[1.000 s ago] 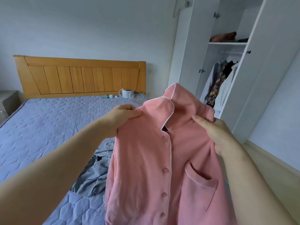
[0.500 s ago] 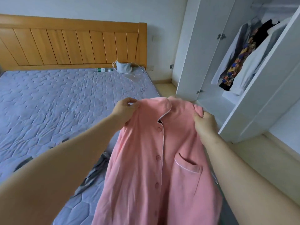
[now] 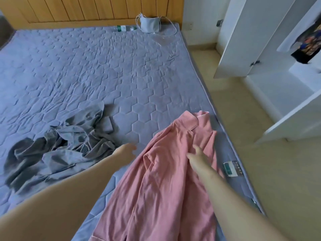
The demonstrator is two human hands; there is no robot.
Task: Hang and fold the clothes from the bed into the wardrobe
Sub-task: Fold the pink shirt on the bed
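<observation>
A pink button-up shirt (image 3: 166,180) lies back side up on the blue quilted bed (image 3: 104,75), its collar pointing toward the headboard. My left hand (image 3: 127,150) hovers just left of the shirt with loose fingers, holding nothing. My right hand (image 3: 198,153) rests on the shirt's upper part with fingers stretched out; the motion blurs it. A crumpled grey garment (image 3: 64,148) sits to the left on the bed. The open white wardrobe (image 3: 278,66) stands to the right, with dark and patterned clothes (image 3: 307,47) hanging inside.
At the head of the bed lie a grey pouch with white cords (image 3: 150,24) and a small green-labelled bottle (image 3: 124,28). A mattress label (image 3: 232,168) sits near the bed's right edge. Beige floor (image 3: 260,153) runs between bed and wardrobe. The wardrobe doors stand open.
The pink shirt was held up by its shoulders in both hands; it now lies flat on the bed, both hands have let go, and my view has tilted down.
</observation>
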